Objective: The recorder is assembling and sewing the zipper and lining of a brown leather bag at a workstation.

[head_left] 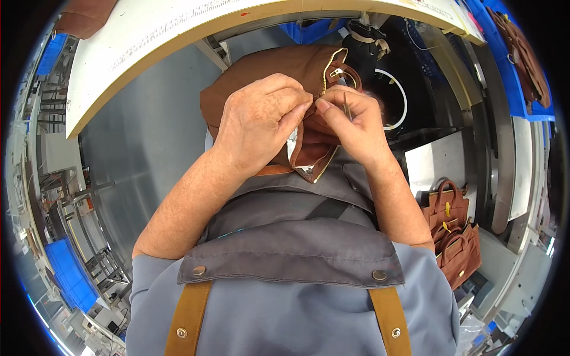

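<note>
A brown bag [231, 71] with gold zippers lies in my lap over a grey apron, partly unzipped to show brown and white lining. My left hand [261, 118] pinches the bag's edge near the zipper, its fingertips close to my right thumb. My right hand [353, 121] grips a small pointed metal tool [347, 104], thumb against the bag's edge; which kind of tool it is I cannot make out. The exact spot between my fingertips is mostly hidden.
A white worktable [119, 53] arches ahead with a brown piece [83, 18] on it. Blue bins [487, 24] at upper right hold brown items. Brown handbags [448, 237] stand at lower right. A white ring [402, 101] and a dark wrapped object [362, 41] sit beyond my right hand.
</note>
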`<state>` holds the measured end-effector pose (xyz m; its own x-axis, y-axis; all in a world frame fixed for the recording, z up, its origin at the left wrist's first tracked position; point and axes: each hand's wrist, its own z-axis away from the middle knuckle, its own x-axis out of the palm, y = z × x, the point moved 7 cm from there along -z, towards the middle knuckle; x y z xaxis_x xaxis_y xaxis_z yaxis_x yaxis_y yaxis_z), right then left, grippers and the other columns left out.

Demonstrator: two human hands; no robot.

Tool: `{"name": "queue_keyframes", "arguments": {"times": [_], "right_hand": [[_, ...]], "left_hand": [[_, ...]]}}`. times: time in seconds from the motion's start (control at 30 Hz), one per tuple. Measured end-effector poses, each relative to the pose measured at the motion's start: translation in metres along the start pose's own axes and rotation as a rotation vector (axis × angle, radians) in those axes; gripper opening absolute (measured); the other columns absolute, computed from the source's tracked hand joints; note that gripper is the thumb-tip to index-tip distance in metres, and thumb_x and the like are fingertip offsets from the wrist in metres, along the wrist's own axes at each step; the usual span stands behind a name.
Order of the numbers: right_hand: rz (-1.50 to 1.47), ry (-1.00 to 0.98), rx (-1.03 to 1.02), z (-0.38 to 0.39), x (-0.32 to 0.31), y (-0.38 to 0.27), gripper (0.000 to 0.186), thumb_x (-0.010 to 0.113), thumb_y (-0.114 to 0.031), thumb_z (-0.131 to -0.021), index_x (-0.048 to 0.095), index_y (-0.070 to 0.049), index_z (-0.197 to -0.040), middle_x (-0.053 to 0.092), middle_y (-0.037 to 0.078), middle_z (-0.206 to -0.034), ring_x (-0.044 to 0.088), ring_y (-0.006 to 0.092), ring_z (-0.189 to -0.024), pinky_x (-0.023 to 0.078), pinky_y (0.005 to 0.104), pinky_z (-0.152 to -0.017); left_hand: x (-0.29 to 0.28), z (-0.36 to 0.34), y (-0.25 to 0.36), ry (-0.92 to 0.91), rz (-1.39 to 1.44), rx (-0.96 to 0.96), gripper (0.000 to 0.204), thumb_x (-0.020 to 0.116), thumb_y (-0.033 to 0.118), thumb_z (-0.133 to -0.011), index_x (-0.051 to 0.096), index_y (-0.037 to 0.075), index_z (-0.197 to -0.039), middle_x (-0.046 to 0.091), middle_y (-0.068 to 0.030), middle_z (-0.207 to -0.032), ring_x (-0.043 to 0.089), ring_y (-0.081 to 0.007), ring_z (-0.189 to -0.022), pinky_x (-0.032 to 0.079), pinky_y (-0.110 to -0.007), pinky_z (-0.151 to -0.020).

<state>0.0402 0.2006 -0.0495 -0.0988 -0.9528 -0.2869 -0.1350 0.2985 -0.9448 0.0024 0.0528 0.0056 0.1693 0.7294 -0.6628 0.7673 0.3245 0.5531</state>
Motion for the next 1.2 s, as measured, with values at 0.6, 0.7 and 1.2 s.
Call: {"name": "queue_keyframes", "arguments": {"times": [0.6,0.7,1.2], "right_hand": [[-0.518,-0.097,0.365,0.006,0.006,0.026,0.02,0.065,-0.018,-0.095,0.073,0.0,-0.094,0.072,0.003,-0.084,0.064,0.0078,-0.081,0.051,0.0241,-0.076],[-0.484,-0.106,0.396,0.007,0.007,0.02,0.021,0.065,-0.019,-0.095,0.073,0.0,-0.094,0.071,0.002,-0.084,0.064,0.0078,-0.08,0.051,0.0237,-0.075],[-0.198,-0.012,0.169,0.006,0.002,0.015,0.016,0.066,-0.013,-0.091,0.068,0.003,-0.088,0.067,0.003,-0.084,0.059,0.0084,-0.079,0.048,0.0267,-0.07]], "left_hand": [[0.008,0.0,0.013,-0.045,-0.139,0.105,0.008,0.075,0.006,-0.08,0.07,0.003,-0.086,0.069,-0.0055,-0.086,0.068,-0.0212,-0.075,0.055,-0.031,-0.063],[0.009,0.0,0.013,-0.054,-0.164,0.112,0.009,0.076,0.006,-0.078,0.07,0.003,-0.085,0.069,-0.0054,-0.085,0.068,-0.0215,-0.073,0.055,-0.032,-0.062],[0.012,-0.002,0.005,0.015,-0.066,0.079,0.009,0.076,0.004,-0.075,0.07,0.003,-0.082,0.069,-0.0063,-0.082,0.067,-0.0209,-0.069,0.053,-0.03,-0.06]]}}
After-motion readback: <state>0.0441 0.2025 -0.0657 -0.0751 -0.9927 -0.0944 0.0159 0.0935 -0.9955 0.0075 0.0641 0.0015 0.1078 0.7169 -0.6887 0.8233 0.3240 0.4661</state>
